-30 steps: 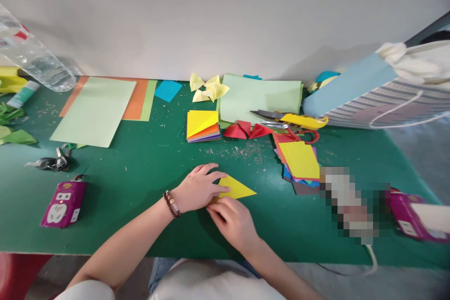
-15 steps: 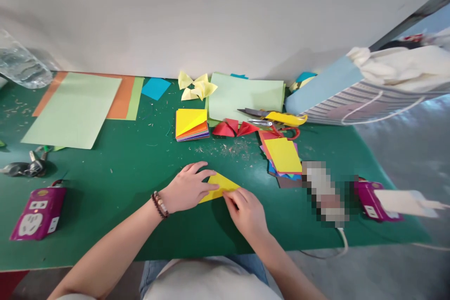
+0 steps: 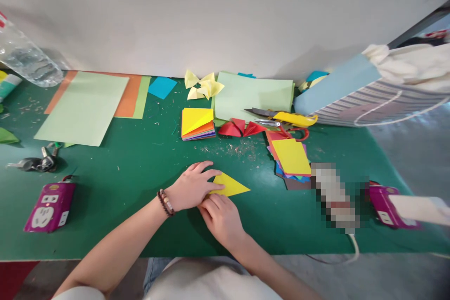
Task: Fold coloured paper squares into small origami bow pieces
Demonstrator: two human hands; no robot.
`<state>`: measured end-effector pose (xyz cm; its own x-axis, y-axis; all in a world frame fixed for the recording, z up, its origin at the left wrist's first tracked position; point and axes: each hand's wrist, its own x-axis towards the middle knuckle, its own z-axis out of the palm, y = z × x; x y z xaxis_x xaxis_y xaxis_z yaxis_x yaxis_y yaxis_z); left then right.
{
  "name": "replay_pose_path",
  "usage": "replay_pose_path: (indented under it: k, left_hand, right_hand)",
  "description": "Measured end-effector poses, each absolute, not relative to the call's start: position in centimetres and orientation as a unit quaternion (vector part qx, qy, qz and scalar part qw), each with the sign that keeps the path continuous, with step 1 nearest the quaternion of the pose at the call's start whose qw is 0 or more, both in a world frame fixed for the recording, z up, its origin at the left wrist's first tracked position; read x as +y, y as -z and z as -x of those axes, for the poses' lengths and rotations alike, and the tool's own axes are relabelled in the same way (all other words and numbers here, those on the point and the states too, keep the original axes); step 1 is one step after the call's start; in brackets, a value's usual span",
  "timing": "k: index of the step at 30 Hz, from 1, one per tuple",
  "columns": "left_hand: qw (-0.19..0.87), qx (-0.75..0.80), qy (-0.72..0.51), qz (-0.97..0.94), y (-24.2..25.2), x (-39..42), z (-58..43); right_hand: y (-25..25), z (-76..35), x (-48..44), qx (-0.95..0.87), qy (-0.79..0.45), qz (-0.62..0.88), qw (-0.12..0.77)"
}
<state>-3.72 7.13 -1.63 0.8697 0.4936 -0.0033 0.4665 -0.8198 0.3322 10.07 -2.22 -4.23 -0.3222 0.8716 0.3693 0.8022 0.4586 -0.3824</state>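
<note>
A yellow paper triangle (image 3: 232, 184), folded from a sheet, lies on the green tabletop with a pointed corner toward the right. My left hand (image 3: 191, 186), with bead bracelets at its wrist, rests on the triangle's left part with its fingers stretched out and spread. Close under it, my right hand (image 3: 222, 218) has its fingers curled and pressed together at the paper's lower left edge. Its fingertips are partly hidden beside the left hand. The left end of the triangle is covered by the hands.
Behind the hands are a coloured paper stack (image 3: 197, 122), red folded pieces (image 3: 241, 127), yellow-handled scissors (image 3: 291, 117) and pale yellow folded pieces (image 3: 207, 86). Loose coloured sheets (image 3: 292, 157) lie right. Purple power boxes (image 3: 51, 206) stand at both sides; a striped paper bag (image 3: 337, 93) is back right.
My right hand has moved left along the lower edge of the yellow triangle, from its right corner to beside my left hand. The left hand stays on the paper; the view has shifted slightly left.
</note>
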Motion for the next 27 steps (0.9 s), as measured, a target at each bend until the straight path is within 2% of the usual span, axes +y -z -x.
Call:
replay_pose_path:
  k: [7,15,23,27]
  left_hand:
    - [0.175,0.266,-0.062,-0.946,2.0,7.2,3.7]
    - [0.184,0.267,-0.067,-0.944,1.4,7.3,3.6]
    - [0.204,0.273,-0.078,-0.937,1.4,7.2,3.6]
    - [0.245,0.263,-0.130,-0.924,1.6,7.1,3.5]
  right_hand:
    - [4.3,-14.8,-1.7,-0.777,0.019,0.577,0.249]
    - [4.5,-18.1,-1.1,-0.760,0.045,0.608,0.225]
    - [4.3,-21.2,-1.3,-0.711,0.039,0.666,0.223]
    - [3.8,-20.9,-1.7,-0.677,-0.049,0.687,0.260]
